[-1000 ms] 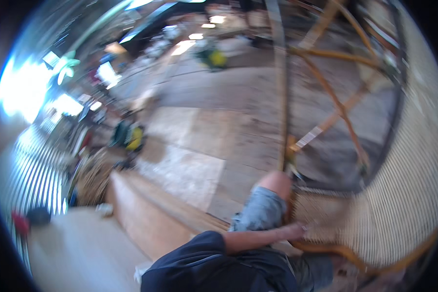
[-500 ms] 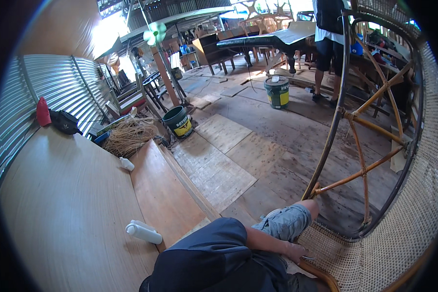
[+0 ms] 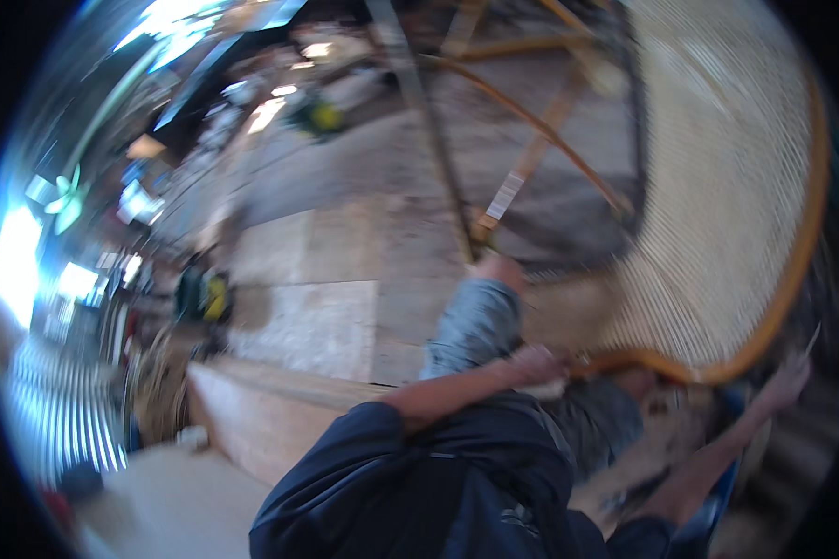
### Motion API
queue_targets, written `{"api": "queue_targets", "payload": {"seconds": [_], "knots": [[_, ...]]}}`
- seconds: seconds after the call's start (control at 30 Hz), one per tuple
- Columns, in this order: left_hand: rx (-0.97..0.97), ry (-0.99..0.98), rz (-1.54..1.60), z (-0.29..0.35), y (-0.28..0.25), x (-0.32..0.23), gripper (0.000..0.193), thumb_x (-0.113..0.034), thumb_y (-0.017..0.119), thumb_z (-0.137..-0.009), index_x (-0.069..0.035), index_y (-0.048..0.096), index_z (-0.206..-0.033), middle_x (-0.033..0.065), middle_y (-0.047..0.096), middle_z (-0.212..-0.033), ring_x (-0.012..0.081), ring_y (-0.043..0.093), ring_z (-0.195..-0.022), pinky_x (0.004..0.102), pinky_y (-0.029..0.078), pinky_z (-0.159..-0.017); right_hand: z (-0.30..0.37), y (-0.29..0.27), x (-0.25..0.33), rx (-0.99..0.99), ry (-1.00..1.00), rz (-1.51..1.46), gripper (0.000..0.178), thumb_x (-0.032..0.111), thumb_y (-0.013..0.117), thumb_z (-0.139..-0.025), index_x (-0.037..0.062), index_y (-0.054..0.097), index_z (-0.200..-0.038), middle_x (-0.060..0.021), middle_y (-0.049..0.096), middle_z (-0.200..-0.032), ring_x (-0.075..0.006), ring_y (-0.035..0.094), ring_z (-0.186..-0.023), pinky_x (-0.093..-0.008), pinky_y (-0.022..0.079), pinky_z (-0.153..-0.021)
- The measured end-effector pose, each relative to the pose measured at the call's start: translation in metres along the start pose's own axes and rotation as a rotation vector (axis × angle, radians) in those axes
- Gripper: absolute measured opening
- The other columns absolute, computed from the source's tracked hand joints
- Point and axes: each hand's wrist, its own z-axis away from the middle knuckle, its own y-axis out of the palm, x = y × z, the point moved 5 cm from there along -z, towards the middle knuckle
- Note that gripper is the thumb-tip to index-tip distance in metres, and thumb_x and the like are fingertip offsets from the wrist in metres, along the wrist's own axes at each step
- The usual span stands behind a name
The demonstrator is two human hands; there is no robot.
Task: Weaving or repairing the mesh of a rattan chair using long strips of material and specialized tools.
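Note:
A large rattan furniture frame (image 3: 792,279) with a pale woven cane panel (image 3: 718,186) leans over my lap, its orange-brown edge pole curving toward me. My left hand (image 3: 536,363) is closed around the near end of that curved pole, its fingers blurred. Out to the right, past the frame's edge, my right hand (image 3: 788,380) is raised and closed on a thin, pale, pointed tool (image 3: 814,341). Blur hides what kind of tool it is. My left knee (image 3: 499,270) touches the frame's dark lower corner.
Brown rattan braces (image 3: 541,130) cross inside the frame. On the left stand a low wooden bench (image 3: 261,410) and a pale tabletop (image 3: 168,494). Dark buckets with yellow labels, one a near bucket (image 3: 205,293), sit on the plywood floor (image 3: 317,317).
My view has swung right and down, blurring the scene. My right hand with the thin tool has come into view. My left hand stays at the pole's end.

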Motion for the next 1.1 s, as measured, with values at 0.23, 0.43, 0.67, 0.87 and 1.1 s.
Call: {"api": "queue_targets", "payload": {"seconds": [0.23,0.43,0.67,0.87,1.1], "knots": [[-0.262,0.668,0.114,-0.032,0.0,-0.062,0.037,-0.013,0.062,-0.076,-0.013,0.055,-0.112,0.0134,0.059,-0.085,0.0331,0.06,-0.072,0.0416,0.049,-0.06,0.047,-0.095,0.076,0.418,0.118,-0.326,0.023,0.021,0.049,-0.094,0.0065,0.058,-0.109,0.0028,0.056,-0.081,-0.0022,0.043,-0.066,-0.0187,0.038,-0.057],[-0.141,0.612,0.004,-0.066,0.025,-0.095,0.037,-0.016,0.064,-0.074,-0.011,0.054,-0.109,0.01,0.053,-0.08,0.0268,0.061,-0.073,0.0366,0.05,-0.059,0.129,-0.006,0.062,0.524,-0.192,0.305,0.018,0.013,0.059,-0.085,0.0019,0.054,-0.098,-0.0087,0.056,-0.083,-0.0182,0.053,-0.072,-0.0295,0.045,-0.068],[-0.279,0.643,-0.11,-0.094,0.035,-0.135,0.038,-0.014,0.056,-0.078,-0.009,0.05,-0.115,0.009,0.053,-0.079,0.0227,0.06,-0.068,0.0339,0.049,-0.054,0.14,0.008,-0.003,0.327,0.126,-0.026,0.019,0.012,0.066,-0.082,-0.0013,0.056,-0.09,-0.0025,0.055,-0.077,-0.0097,0.048,-0.067,-0.0234,0.043,-0.064],[-0.291,0.629,-0.117,-0.109,0.048,-0.158,0.051,-0.011,0.053,-0.078,-0.01,0.042,-0.128,0.0092,0.054,-0.08,0.0219,0.06,-0.067,0.0335,0.049,-0.051,0.154,0.01,0.022,0.203,0.033,-0.01,0.016,0.012,0.064,-0.084,-0.0005,0.059,-0.091,-0.0013,0.056,-0.076,-0.0083,0.049,-0.069,-0.0218,0.043,-0.065],[-0.18,0.51,-0.152,-0.107,0.055,-0.155,0.049,-0.012,0.053,-0.079,-0.009,0.043,-0.127,0.0119,0.056,-0.083,0.0261,0.061,-0.071,0.0359,0.051,-0.056,0.153,0.016,0.02,0.249,-0.051,0.023,0.015,0.012,0.058,-0.087,0.0011,0.06,-0.098,-0.007,0.061,-0.083,-0.0138,0.055,-0.073,-0.0257,0.044,-0.07]]}}
